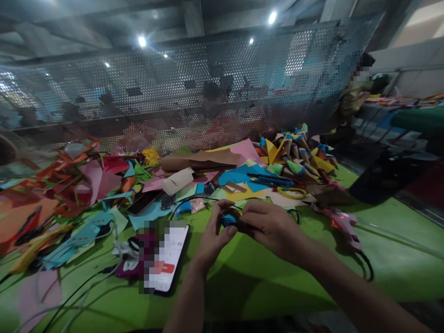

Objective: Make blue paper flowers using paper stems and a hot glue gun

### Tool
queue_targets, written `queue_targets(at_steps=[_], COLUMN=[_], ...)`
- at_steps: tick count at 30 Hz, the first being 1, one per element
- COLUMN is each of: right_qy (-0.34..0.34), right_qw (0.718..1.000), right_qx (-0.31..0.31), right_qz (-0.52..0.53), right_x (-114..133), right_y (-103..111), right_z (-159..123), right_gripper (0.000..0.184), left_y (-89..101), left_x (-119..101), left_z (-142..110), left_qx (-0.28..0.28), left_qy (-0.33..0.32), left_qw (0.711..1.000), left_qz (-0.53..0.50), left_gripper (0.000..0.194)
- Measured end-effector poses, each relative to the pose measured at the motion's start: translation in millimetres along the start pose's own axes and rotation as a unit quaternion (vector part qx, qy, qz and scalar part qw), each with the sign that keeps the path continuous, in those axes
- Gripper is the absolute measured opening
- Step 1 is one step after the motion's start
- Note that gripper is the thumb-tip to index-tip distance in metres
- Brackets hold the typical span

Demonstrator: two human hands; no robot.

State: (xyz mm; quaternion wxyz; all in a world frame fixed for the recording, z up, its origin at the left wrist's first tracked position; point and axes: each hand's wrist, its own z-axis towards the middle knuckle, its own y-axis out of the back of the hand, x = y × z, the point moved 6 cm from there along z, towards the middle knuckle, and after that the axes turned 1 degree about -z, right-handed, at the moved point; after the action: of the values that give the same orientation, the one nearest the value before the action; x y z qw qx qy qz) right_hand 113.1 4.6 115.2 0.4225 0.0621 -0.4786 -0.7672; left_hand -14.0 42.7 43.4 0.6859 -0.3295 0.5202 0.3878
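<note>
Over the green tabletop (256,296), a small rolled piece of brown paper with blue strips (229,220) sits between my two hands. My left hand (215,233) curls around it, thumb in front and fingers behind. The fingertips of my right hand (274,226) pinch its brown right side. Just left of my left hand lies a lit phone (173,259). To the right of my right hand rests a pink glue gun (343,222) with a red light on. Part of the paper piece is hidden by my fingers.
Coloured paper scraps (90,180) heap up at the left, near a yellow-handled tool (38,245) and cables. Behind my hands lie a dark phone (144,202) and yellow-handled scissors (291,192). Several paper cones (294,150) pile up beside a perforated metal screen (208,97). A person (350,101) is at far right.
</note>
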Motion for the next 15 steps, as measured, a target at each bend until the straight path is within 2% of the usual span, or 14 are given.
queue_targets(at_steps=[6,13,15], right_qy=[-0.028,-0.048,-0.052], right_qw=[0.996,0.996,0.996], right_qx=[0.018,0.022,0.028], right_qz=[0.078,0.078,0.073], right_x=[-5.1,-8.1,-7.9], right_y=[4.9,6.8,6.6], right_z=[0.8,1.7,1.7], right_gripper=[0.014,0.010,0.015], left_y=[-2.9,-3.7,-3.4], left_x=[-1.1,-0.1,-0.2], left_z=[-0.1,-1.4,-1.6], left_qx=[0.006,0.004,0.002], left_qy=[-0.006,0.011,0.014], left_qw=[1.000,1.000,1.000], left_qz=[-0.012,-0.006,-0.005], left_gripper=[0.061,0.063,0.063])
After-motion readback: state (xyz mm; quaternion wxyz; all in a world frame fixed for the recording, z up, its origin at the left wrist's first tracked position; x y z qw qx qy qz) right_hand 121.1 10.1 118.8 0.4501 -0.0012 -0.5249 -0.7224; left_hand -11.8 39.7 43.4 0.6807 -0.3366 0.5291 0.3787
